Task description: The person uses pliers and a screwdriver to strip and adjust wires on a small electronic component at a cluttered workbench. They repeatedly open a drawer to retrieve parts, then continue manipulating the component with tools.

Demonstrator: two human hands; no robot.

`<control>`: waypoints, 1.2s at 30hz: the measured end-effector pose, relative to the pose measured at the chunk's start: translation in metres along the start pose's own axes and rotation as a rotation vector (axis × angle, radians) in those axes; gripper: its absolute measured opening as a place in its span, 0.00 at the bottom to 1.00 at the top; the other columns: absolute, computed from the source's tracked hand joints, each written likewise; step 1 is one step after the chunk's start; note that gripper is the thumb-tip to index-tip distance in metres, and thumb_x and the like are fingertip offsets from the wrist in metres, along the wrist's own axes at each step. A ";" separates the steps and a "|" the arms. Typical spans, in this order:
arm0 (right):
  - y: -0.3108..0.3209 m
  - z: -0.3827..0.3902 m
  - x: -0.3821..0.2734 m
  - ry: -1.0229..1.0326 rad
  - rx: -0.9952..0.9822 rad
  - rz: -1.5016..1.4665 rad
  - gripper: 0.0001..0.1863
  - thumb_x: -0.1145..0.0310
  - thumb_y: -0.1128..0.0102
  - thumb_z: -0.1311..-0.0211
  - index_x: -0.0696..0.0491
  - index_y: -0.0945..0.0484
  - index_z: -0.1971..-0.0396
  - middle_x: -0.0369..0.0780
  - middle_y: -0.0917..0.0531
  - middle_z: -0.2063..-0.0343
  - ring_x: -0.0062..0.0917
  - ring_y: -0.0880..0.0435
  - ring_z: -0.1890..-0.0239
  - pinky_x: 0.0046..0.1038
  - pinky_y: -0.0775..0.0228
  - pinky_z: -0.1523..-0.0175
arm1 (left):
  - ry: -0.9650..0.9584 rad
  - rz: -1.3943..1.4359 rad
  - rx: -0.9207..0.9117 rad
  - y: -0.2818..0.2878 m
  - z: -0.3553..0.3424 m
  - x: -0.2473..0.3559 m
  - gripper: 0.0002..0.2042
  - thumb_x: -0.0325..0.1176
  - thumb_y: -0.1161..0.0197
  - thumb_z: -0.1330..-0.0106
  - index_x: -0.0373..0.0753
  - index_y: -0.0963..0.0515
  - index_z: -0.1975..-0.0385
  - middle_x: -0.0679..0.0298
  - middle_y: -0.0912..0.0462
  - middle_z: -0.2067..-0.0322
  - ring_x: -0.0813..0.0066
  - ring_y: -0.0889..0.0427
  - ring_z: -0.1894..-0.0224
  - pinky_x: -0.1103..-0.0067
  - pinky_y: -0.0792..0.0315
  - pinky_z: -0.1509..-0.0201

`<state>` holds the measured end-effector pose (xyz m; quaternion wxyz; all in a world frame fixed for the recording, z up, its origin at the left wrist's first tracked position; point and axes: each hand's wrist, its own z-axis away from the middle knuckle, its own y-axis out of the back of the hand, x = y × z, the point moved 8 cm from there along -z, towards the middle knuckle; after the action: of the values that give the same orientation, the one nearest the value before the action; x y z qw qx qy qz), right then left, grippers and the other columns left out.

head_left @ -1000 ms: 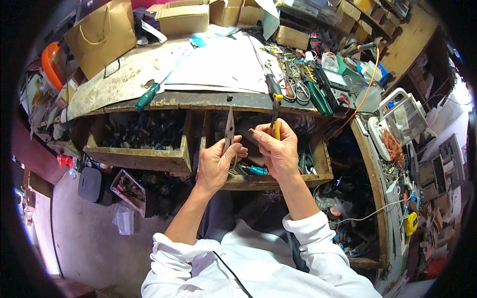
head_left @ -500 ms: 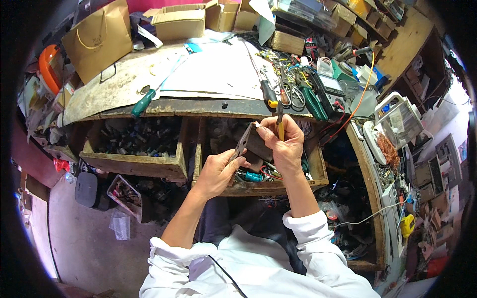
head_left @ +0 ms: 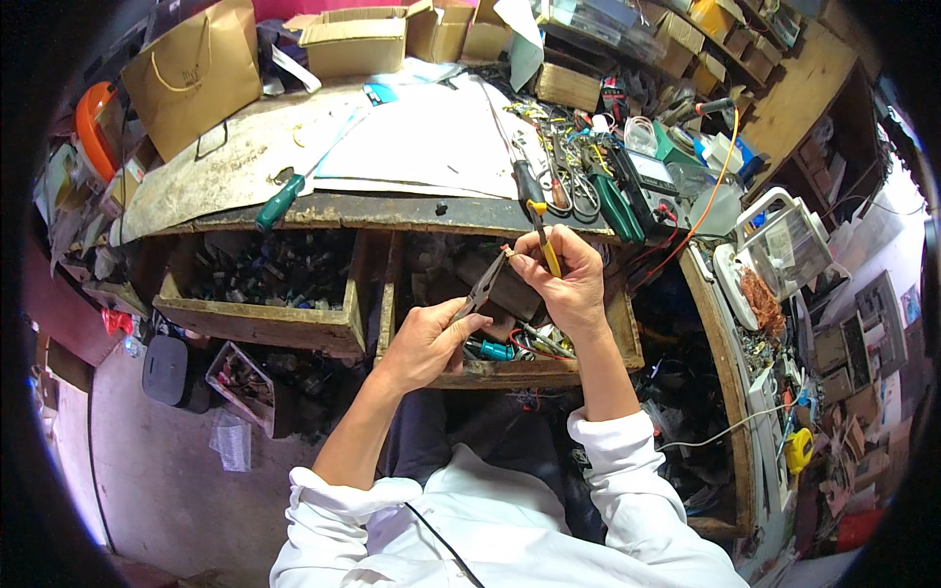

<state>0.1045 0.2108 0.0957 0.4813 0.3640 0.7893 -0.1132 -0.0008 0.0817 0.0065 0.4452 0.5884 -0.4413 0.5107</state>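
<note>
My left hand (head_left: 429,338) is closed on steel long-nose pliers (head_left: 478,295), whose jaws point up and right to a tiny copper-coloured piece (head_left: 506,251). My right hand (head_left: 565,279) pinches that piece between thumb and finger and also grips a yellow-handled tool (head_left: 550,255) with a dark upper part. Whether the plier tips grip the piece or only touch it, I cannot tell. Both hands are over an open wooden drawer (head_left: 613,355) of tools and wires. A screwdriver with a black and yellow handle (head_left: 527,186) lies on the bench edge just beyond my right hand.
The bench (head_left: 176,206) carries paper sheets, a green-handled screwdriver (head_left: 277,204), cardboard boxes (head_left: 351,41) and tangled tools at the right. A second open drawer (head_left: 255,323) is at the left. A bin (head_left: 238,387) stands below; a side shelf with a clear plastic appliance (head_left: 779,250) is at right.
The pliers have tilted from nearly upright toward the right, and their tips have come up to the small piece in my right fingers. My right hand has shifted slightly upward.
</note>
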 end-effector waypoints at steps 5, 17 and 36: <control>-0.003 -0.001 0.004 -0.063 -0.084 0.075 0.06 0.83 0.35 0.37 0.57 0.24 0.68 0.30 0.20 0.69 0.09 0.26 0.67 0.14 0.30 0.58 | -0.027 -0.001 0.028 -0.001 0.001 0.006 0.14 0.39 0.41 0.23 0.34 0.16 0.51 0.72 0.20 0.76 0.88 0.25 0.78 0.84 0.27 0.77; 0.001 -0.022 0.018 -0.401 -0.169 0.048 0.16 0.82 0.28 0.45 0.53 0.31 0.75 0.35 0.16 0.72 0.13 0.18 0.67 0.17 0.24 0.61 | -0.055 -0.219 0.061 0.003 0.001 0.011 0.14 0.39 0.42 0.23 0.35 0.17 0.53 0.67 0.20 0.79 0.85 0.25 0.75 0.80 0.32 0.72; -0.010 0.009 0.034 -0.186 -0.002 0.276 0.15 0.73 0.35 0.45 0.56 0.35 0.77 0.31 0.36 0.81 0.15 0.38 0.77 0.25 0.44 0.73 | -0.067 0.299 0.146 0.019 -0.006 -0.011 0.15 0.43 0.44 0.21 0.39 0.27 0.69 0.70 0.25 0.77 0.83 0.28 0.76 0.83 0.33 0.70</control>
<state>0.0945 0.2150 0.0613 0.5637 0.4563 0.6840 -0.0786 -0.0215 0.0841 -0.0023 0.3053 0.5635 -0.5004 0.5821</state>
